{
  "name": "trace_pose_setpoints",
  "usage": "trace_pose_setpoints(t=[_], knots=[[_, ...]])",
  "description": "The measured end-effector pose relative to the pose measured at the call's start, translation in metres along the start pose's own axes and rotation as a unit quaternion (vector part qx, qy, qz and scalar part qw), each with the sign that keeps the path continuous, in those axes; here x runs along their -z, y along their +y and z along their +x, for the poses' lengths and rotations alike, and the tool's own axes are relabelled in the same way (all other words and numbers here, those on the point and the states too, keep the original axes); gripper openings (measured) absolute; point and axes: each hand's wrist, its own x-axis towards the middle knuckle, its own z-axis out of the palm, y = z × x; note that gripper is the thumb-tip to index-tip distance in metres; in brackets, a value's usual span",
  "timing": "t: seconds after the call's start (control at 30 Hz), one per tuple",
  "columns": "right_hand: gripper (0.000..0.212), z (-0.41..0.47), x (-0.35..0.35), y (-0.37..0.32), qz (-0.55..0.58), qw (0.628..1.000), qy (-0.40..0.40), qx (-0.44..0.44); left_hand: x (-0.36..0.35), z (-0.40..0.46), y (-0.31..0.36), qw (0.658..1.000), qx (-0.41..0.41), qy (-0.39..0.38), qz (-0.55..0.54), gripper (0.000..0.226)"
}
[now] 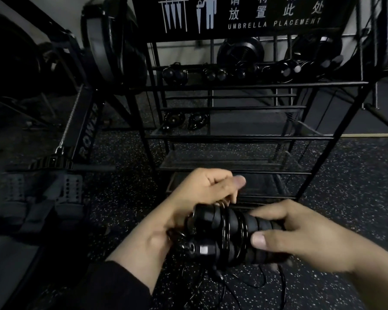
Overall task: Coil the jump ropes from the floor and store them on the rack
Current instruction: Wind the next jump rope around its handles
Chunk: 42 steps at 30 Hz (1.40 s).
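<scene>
Handles [233, 233], 2 side by side: right hand [300, 238] grips them; left hand [195, 198] pinches cable [227, 227], so wrap tight, even turns.

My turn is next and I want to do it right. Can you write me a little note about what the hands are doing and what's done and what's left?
Left hand: grips the cap end of the two jump rope handles, with loops of thin cord by its fingers.
Right hand: holds the other end of the handles, thumb on top.
Cord: partly wound round the handles; the rest hangs loose to the floor below.
Rack: straight ahead, with several coiled ropes already on its top shelf and two more lower down.
Left: finish winding the loose cord, then put this bundle on the rack.
</scene>
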Motion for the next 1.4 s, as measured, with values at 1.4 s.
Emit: trace_pose_setpoints(t=[1.4], knots=[[0.011, -0.002, 0.022, -0.005, -0.050, 0.997, -0.007, -0.061, 0.033, -0.005, -0.023, 0.894, -0.182, -0.048, 0.407, 0.031]])
